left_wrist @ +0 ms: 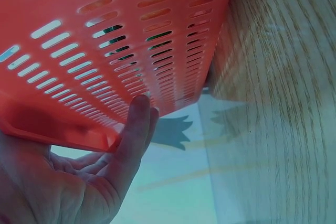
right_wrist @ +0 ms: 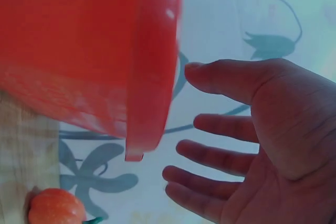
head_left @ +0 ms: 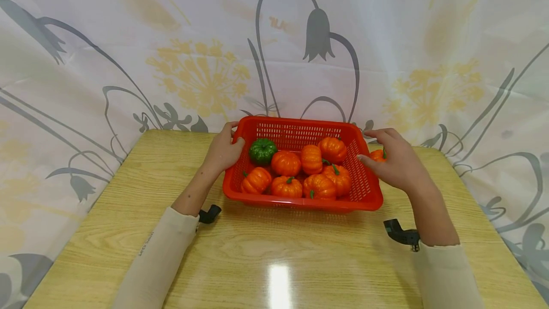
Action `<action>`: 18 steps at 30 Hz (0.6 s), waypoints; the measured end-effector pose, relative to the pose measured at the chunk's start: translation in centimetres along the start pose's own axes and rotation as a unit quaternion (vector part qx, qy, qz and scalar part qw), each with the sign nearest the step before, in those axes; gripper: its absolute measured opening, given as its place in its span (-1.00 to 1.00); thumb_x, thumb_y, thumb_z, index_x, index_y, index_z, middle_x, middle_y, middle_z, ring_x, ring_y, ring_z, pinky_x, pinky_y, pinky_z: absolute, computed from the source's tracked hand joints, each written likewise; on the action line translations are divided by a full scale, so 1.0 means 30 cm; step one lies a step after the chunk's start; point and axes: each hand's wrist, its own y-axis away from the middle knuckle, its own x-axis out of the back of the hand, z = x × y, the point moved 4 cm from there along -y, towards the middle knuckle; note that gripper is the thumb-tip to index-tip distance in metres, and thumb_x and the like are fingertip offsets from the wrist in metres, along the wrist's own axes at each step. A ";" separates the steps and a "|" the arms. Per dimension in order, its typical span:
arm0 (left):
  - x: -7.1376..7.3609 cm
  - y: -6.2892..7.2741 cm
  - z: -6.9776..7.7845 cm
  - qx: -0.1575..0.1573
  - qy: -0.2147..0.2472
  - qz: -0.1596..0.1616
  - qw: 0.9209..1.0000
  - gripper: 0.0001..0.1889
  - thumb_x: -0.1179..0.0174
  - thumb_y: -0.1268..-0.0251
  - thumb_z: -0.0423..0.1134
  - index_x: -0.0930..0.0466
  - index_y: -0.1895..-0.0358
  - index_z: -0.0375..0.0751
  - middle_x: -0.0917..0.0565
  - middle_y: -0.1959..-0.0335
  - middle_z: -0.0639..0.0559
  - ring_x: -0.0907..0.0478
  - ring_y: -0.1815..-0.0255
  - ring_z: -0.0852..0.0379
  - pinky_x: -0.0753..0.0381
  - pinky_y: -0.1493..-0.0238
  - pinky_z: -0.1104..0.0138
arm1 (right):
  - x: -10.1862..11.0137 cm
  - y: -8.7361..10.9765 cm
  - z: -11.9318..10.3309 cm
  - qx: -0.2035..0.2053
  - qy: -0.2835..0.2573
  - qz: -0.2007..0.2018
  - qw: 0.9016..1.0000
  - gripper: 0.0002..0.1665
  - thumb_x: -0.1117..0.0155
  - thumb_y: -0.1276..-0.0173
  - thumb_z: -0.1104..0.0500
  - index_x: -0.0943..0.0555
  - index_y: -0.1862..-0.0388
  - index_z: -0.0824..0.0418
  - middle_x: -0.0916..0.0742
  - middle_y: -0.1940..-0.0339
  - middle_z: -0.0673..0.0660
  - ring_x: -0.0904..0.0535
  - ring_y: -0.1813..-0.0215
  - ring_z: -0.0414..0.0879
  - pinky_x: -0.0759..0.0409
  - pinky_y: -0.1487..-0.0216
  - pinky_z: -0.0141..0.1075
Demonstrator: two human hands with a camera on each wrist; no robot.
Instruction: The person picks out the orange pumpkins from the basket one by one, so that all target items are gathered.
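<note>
A red plastic basket [head_left: 302,203] with slotted walls holds several small orange pumpkins [head_left: 286,163] and one green pumpkin [head_left: 263,151]. My left hand [head_left: 224,149] grips the basket's left rim; in the left wrist view its fingers [left_wrist: 137,121] reach under the rim against the slotted wall. My right hand [head_left: 396,161] is beside the right rim, with fingers spread and thumb apart from the other fingers. A gap shows between that hand [right_wrist: 268,140] and the basket edge [right_wrist: 152,66] in the right wrist view. Partly hidden behind the right hand, another orange pumpkin [head_left: 378,155] lies outside the basket.
The basket is at the back of a wood-grain table [head_left: 240,261]. Behind the table hangs a pale curtain [head_left: 274,37] printed with grey and yellow flowers. Black camera mounts [head_left: 401,233] stick out from both wrists.
</note>
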 end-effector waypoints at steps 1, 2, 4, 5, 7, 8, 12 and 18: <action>0.000 0.000 0.000 -0.001 -0.001 0.001 1.000 -0.38 0.03 -0.54 -0.23 -0.24 -0.62 -0.27 -0.63 -0.12 -0.25 -0.66 0.10 -0.17 -0.69 0.10 0.05 | -0.003 0.000 -0.008 0.005 0.000 -0.005 1.000 -0.26 -0.47 -0.43 0.11 -0.47 -0.48 0.38 -0.52 -0.38 0.42 -0.48 -0.32 0.38 -0.49 -0.30 0.37; 0.000 -0.001 -0.001 -0.001 -0.001 0.001 1.000 -0.38 0.03 -0.54 -0.23 -0.23 -0.62 -0.27 -0.63 -0.13 -0.25 -0.66 0.09 -0.17 -0.69 0.08 0.05 | -0.007 0.001 -0.015 0.011 0.001 -0.012 1.000 -0.26 -0.48 -0.43 0.12 -0.47 -0.47 0.38 -0.52 -0.38 0.41 -0.49 -0.31 0.38 -0.50 -0.30 0.36; 0.000 -0.001 -0.003 -0.001 -0.002 0.000 1.000 -0.38 0.04 -0.55 -0.23 -0.23 -0.62 -0.27 -0.63 -0.14 -0.26 -0.66 0.08 -0.17 -0.69 0.07 0.04 | -0.015 0.002 -0.029 0.017 0.002 -0.028 0.999 -0.26 -0.49 -0.42 0.13 -0.47 -0.48 0.36 -0.51 -0.40 0.40 -0.48 -0.33 0.38 -0.49 -0.32 0.37; -0.001 -0.001 -0.003 -0.001 -0.002 0.000 1.000 -0.38 0.04 -0.55 -0.23 -0.23 -0.62 -0.27 -0.63 -0.14 -0.26 -0.66 0.08 -0.17 -0.70 0.06 0.04 | -0.020 0.003 -0.034 0.019 0.004 -0.036 0.999 -0.26 -0.49 -0.42 0.13 -0.46 -0.48 0.35 -0.50 -0.41 0.40 -0.47 -0.35 0.39 -0.48 -0.33 0.37; -0.001 -0.003 -0.005 -0.001 -0.003 0.000 1.000 -0.38 0.04 -0.55 -0.23 -0.23 -0.62 -0.27 -0.63 -0.15 -0.25 -0.66 0.08 -0.16 -0.70 0.07 0.05 | -0.029 0.003 -0.046 0.026 0.006 -0.051 0.998 -0.24 -0.50 -0.41 0.15 -0.45 -0.49 0.34 -0.48 -0.44 0.40 -0.45 -0.38 0.39 -0.46 -0.36 0.37; -0.001 -0.003 -0.005 -0.001 -0.002 0.000 1.000 -0.38 0.04 -0.55 -0.23 -0.23 -0.62 -0.27 -0.63 -0.15 -0.25 -0.66 0.09 -0.16 -0.70 0.08 0.06 | -0.035 0.003 -0.052 0.031 0.006 -0.057 0.998 -0.24 -0.50 -0.40 0.16 -0.46 -0.49 0.33 -0.47 -0.45 0.39 -0.44 -0.40 0.39 -0.44 -0.38 0.36; 0.000 0.000 -0.002 0.001 0.000 -0.001 1.000 -0.38 0.04 -0.55 -0.23 -0.23 -0.62 -0.27 -0.63 -0.14 -0.24 -0.66 0.11 -0.15 -0.69 0.11 0.08 | -0.058 0.001 -0.071 0.054 0.010 -0.071 0.996 -0.24 -0.54 -0.35 0.19 -0.49 -0.47 0.33 -0.48 -0.43 0.35 -0.44 -0.42 0.38 -0.45 -0.40 0.33; -0.001 -0.001 -0.001 0.000 0.000 0.000 1.000 -0.38 0.03 -0.55 -0.22 -0.23 -0.62 -0.27 -0.63 -0.11 -0.24 -0.66 0.13 -0.15 -0.69 0.12 0.07 | -0.104 -0.002 -0.076 0.063 0.017 -0.100 0.993 -0.20 -0.57 -0.28 0.24 -0.49 -0.48 0.32 -0.50 -0.40 0.32 -0.50 -0.36 0.35 -0.57 -0.30 0.27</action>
